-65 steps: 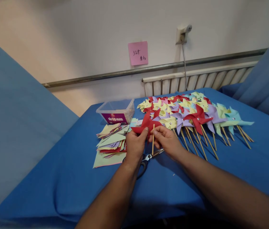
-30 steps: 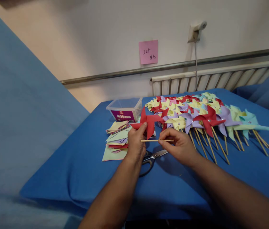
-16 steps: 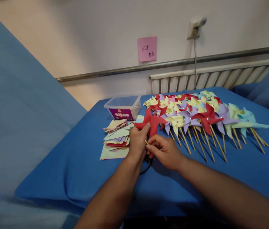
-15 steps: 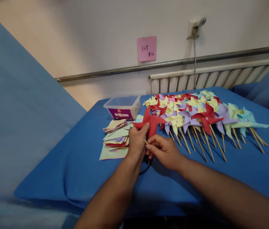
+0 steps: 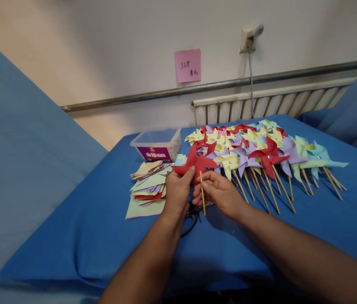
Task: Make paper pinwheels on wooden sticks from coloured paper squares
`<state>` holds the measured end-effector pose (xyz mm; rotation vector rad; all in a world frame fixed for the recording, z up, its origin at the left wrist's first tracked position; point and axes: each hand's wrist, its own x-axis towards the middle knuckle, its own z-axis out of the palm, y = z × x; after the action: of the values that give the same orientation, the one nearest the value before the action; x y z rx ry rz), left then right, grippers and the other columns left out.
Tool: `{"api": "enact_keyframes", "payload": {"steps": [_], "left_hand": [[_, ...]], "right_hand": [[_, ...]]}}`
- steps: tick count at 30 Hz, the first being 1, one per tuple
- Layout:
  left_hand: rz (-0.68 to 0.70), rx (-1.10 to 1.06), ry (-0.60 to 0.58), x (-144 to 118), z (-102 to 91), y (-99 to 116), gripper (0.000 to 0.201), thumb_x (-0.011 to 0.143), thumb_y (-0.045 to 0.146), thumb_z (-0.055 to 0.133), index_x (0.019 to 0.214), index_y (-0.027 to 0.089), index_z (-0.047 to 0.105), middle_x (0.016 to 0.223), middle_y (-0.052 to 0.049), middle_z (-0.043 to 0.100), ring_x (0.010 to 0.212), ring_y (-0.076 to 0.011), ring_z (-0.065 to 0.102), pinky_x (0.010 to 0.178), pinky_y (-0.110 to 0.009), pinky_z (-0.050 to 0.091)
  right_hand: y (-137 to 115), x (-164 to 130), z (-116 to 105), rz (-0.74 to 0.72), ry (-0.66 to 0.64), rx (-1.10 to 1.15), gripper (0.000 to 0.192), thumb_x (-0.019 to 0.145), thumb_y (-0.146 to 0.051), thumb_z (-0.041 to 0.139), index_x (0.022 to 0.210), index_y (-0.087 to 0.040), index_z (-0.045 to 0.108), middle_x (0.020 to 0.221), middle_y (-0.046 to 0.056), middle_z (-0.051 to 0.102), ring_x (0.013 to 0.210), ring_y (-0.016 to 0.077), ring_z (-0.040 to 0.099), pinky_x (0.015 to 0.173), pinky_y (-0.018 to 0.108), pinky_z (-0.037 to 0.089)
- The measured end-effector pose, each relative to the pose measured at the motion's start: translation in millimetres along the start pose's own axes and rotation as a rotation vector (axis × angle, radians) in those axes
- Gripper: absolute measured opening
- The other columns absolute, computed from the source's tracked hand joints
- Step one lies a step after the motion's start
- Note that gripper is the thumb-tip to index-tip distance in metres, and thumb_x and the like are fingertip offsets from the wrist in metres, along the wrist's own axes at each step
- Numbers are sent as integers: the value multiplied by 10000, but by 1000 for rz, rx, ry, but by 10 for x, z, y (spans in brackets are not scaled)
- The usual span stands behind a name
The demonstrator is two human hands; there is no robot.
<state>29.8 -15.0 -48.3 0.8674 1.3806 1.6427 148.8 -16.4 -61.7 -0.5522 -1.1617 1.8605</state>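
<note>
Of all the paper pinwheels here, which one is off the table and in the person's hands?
The red pinwheel, pinched by the left hand while the right hand holds its wooden stick. The other pinwheels lie in rows on the blue cloth.

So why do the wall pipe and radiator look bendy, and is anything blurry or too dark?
Head view: the wide lens bows the wall pipe and radiator toward the edges. The red pinwheel and both hands look sharp. Soft light, with only faint shadows under the row of pinwheels. The bottom edge goes dark, and there is no strong glare.
</note>
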Motion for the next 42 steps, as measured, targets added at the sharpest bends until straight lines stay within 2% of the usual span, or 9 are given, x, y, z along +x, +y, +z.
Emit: {"api": "enact_keyframes", "payload": {"steps": [3, 5, 9, 14, 24, 42], "left_hand": [[16, 44, -25, -13, 6, 16, 338, 609, 418, 776, 566, 160, 561, 437, 32, 495, 347, -76, 406, 343, -195, 309], [54, 83, 2, -21, 9, 27, 324, 618, 408, 767, 568, 154, 574, 463, 27, 520, 364, -75, 414, 355, -197, 320], [140, 198, 52, -44, 7, 59, 268, 639, 381, 753, 601, 140, 641, 545, -4, 608, 448, -101, 500, 414, -205, 378], [160, 242, 62, -102, 27, 117, 214, 647, 345, 748, 653, 139, 689, 582, -25, 657, 497, -134, 572, 462, -220, 430], [227, 276, 50, -153, 56, 146, 216, 660, 333, 743, 719, 128, 706, 650, -37, 686, 592, -155, 599, 562, -247, 462], [238, 378, 38, -177, 54, 145, 230, 690, 352, 713, 758, 133, 699, 638, -11, 678, 572, -148, 606, 523, -236, 471]], "right_hand": [[-1, 27, -24, -29, 34, 7, 377, 726, -492, 731, 871, -201, 540, 700, -9, 691, 586, 142, 680, 598, 286, 546], [2, 47, -38, -44, 67, 2, 374, 710, -484, 746, 848, -199, 546, 696, -3, 695, 580, 140, 675, 589, 282, 541], [8, 70, -47, -54, 129, 4, 366, 685, -471, 770, 812, -191, 571, 683, 1, 695, 583, 140, 670, 587, 280, 542], [2, 60, -33, -83, 180, 11, 323, 679, -443, 783, 794, -190, 619, 688, -1, 694, 596, 137, 668, 621, 284, 549], [-13, 74, -57, -89, 194, 12, 296, 683, -423, 785, 782, -196, 622, 643, -16, 671, 586, 155, 664, 679, 344, 573], [-6, 73, -25, -108, 253, 20, 311, 622, -416, 818, 719, -199, 618, 608, -28, 668, 569, 133, 641, 626, 276, 526]]}}
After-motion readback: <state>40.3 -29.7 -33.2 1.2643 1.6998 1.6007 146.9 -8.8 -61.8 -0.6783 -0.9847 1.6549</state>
